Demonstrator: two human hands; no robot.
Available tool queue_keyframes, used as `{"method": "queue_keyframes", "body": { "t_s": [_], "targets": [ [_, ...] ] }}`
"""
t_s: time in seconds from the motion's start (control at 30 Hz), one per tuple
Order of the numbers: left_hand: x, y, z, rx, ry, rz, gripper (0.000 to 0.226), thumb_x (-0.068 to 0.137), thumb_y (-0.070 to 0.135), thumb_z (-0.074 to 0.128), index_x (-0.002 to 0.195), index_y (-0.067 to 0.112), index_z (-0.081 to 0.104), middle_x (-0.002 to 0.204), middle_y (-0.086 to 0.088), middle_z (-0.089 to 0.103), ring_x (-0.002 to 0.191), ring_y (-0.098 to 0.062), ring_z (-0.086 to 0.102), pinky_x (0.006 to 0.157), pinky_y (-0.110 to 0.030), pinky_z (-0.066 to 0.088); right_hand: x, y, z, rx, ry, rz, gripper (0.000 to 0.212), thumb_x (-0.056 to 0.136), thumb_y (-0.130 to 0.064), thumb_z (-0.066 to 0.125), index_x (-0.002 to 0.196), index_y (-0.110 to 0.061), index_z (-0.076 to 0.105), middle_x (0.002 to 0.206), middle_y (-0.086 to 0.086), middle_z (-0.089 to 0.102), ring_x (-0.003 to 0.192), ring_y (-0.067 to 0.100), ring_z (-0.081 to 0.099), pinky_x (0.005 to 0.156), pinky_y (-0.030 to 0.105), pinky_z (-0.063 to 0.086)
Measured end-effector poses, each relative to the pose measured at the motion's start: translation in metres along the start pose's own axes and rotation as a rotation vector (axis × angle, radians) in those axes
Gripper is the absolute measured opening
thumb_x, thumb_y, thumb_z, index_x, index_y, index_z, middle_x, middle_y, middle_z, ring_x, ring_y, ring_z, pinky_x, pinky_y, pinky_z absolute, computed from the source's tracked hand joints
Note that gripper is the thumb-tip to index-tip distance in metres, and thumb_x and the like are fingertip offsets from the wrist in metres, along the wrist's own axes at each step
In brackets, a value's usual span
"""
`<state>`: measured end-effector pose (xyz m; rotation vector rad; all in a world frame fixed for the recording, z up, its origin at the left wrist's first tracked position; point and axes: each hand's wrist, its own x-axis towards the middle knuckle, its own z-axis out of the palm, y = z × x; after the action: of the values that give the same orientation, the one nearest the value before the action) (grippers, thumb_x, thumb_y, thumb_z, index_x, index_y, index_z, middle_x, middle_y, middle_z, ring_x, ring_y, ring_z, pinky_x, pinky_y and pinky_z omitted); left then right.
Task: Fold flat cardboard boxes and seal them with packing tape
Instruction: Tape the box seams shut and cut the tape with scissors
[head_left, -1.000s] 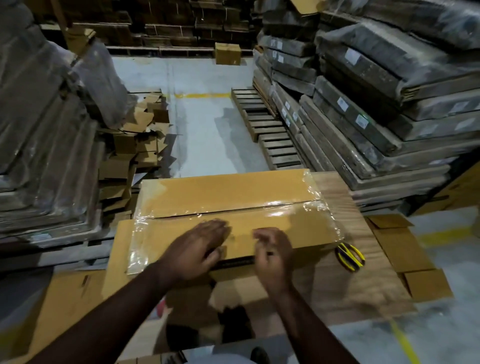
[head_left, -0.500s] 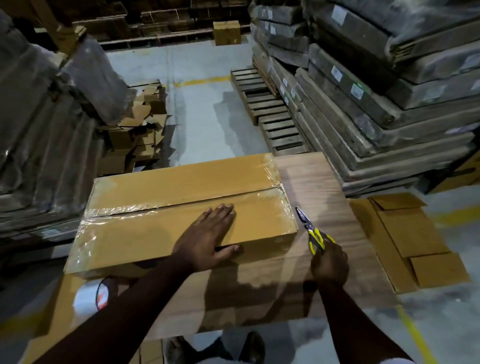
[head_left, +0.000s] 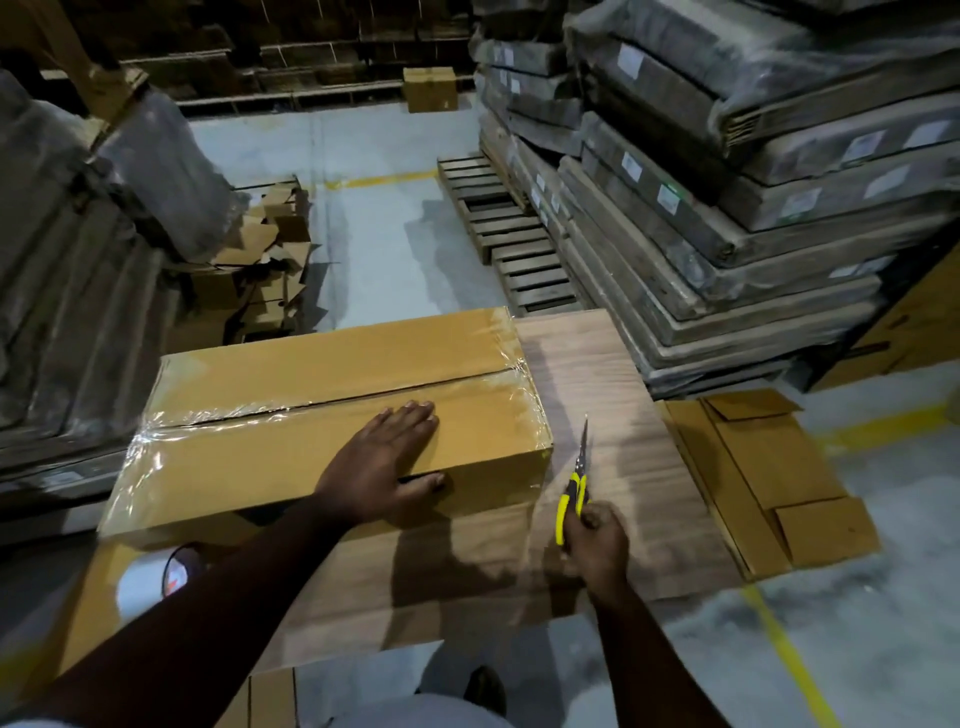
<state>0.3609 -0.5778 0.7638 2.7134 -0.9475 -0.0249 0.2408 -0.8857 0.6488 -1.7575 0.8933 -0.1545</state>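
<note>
A long brown cardboard box (head_left: 291, 426) lies on the wooden table (head_left: 613, 395), its top flaps closed and covered with clear tape along the seam and both ends. My left hand (head_left: 382, 465) rests flat on the box's near edge, fingers straight, thumb down the front side. My right hand (head_left: 597, 540) grips yellow-handled scissors (head_left: 575, 488) just right of the box, blades closed and pointing away from me. A roll of tape (head_left: 179, 569) peeks out below the box's near left corner, partly hidden by my left arm.
Flat cardboard pieces (head_left: 769, 467) lie on the floor to the right of the table. Wrapped stacks of flat boxes (head_left: 727, 182) rise at the right and at the left (head_left: 62, 286). Wooden pallets (head_left: 509, 234) and loose cardboard scraps (head_left: 265, 260) sit beyond the table.
My right hand left the box's front edge, picked up the scissors from the table and now holds them beside the box's right end. My left hand stayed on the box.
</note>
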Motion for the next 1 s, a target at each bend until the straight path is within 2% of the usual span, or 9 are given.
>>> {"method": "queue_keyframes", "body": {
  "t_s": [0.07,0.2,0.37,0.57,0.67,0.73,0.83,0.93,1.0],
  "targets": [
    [-0.006,-0.001,-0.004,-0.094,0.024,0.014,0.075,0.096,0.064,0.059,0.158,0.026,0.040,0.169,0.009,0.026,0.157,-0.006,0.017,0.129,-0.035,0.017,-0.032,-0.009,0.009,0.343,-0.044,0.063,0.025,0.095,0.004,0.068,0.085,-0.012,0.053,0.070,0.013,0.062,0.057,0.021,0.058,0.042,0.023,0.047],
    [-0.041,-0.016,-0.009,-0.182,0.078,0.024,0.053,0.102,0.046,0.059,0.152,0.028,0.050,0.165,0.012,0.035,0.154,-0.002,0.024,0.127,-0.035,0.023,-0.084,-0.016,0.023,0.459,-0.224,-0.012,0.028,0.096,0.011,0.065,0.107,-0.010,0.051,0.081,0.010,0.064,0.064,0.019,0.057,0.048,0.025,0.045],
    [-0.102,-0.036,-0.020,-0.312,0.316,-0.091,0.039,0.097,0.030,0.050,0.127,0.019,0.073,0.137,0.002,0.068,0.131,-0.015,0.060,0.107,-0.044,0.052,-0.137,-0.060,0.059,0.173,-0.670,-0.158,0.046,0.078,-0.025,0.088,0.107,-0.013,0.054,0.098,0.003,0.078,0.089,0.019,0.074,0.074,0.039,0.057],
    [-0.170,-0.066,-0.042,-0.358,0.547,-0.252,0.033,0.090,0.004,0.063,0.121,0.012,0.073,0.129,-0.002,0.069,0.126,-0.020,0.061,0.106,-0.034,0.049,-0.174,-0.108,0.125,-0.089,-0.964,-0.285,0.050,0.068,-0.039,0.091,0.094,-0.021,0.052,0.082,0.009,0.071,0.078,0.016,0.065,0.072,0.034,0.050],
    [-0.214,-0.083,-0.038,-0.367,0.736,-0.559,0.035,0.092,0.006,0.070,0.126,0.015,0.068,0.133,-0.003,0.060,0.130,-0.023,0.052,0.108,-0.029,0.039,-0.184,-0.120,0.146,-0.179,-1.066,-0.285,0.046,0.074,-0.031,0.094,0.092,-0.020,0.052,0.072,-0.003,0.061,0.066,0.013,0.052,0.063,0.033,0.041],
    [-0.236,-0.091,-0.033,-0.455,0.797,-0.828,0.043,0.090,0.008,0.075,0.130,0.019,0.061,0.137,-0.003,0.052,0.131,-0.023,0.045,0.103,-0.027,0.034,-0.190,-0.126,0.156,-0.221,-1.084,-0.272,0.054,0.068,-0.046,0.096,0.088,-0.025,0.050,0.070,-0.005,0.058,0.067,0.014,0.046,0.061,0.033,0.034],
    [-0.252,-0.109,-0.021,-0.699,0.780,-1.115,0.051,0.089,0.017,0.079,0.133,0.018,0.054,0.138,-0.006,0.051,0.129,-0.026,0.046,0.098,-0.035,0.043,-0.194,-0.132,0.170,-0.380,-1.085,-0.314,0.062,0.059,-0.076,0.088,0.082,-0.032,0.049,0.074,0.003,0.060,0.069,0.016,0.045,0.062,0.035,0.034],
    [-0.260,-0.126,-0.010,-1.068,0.682,-1.159,0.043,0.091,0.027,0.079,0.127,0.021,0.056,0.116,-0.004,0.065,0.111,-0.028,0.065,0.088,-0.048,0.059,-0.204,-0.140,0.183,-0.462,-1.117,-0.295,0.069,0.053,-0.083,0.085,0.085,-0.031,0.052,0.086,0.024,0.069,0.070,0.020,0.054,0.060,0.038,0.042],
    [-0.262,-0.133,-0.011,-1.226,0.601,-1.155,0.039,0.093,0.028,0.077,0.124,0.024,0.054,0.107,-0.009,0.069,0.102,-0.033,0.069,0.081,-0.048,0.058,-0.208,-0.147,0.192,-0.529,-1.116,-0.272,0.072,0.056,-0.079,0.087,0.090,-0.025,0.053,0.090,0.022,0.073,0.066,0.020,0.060,0.057,0.034,0.050]
  ]
}}
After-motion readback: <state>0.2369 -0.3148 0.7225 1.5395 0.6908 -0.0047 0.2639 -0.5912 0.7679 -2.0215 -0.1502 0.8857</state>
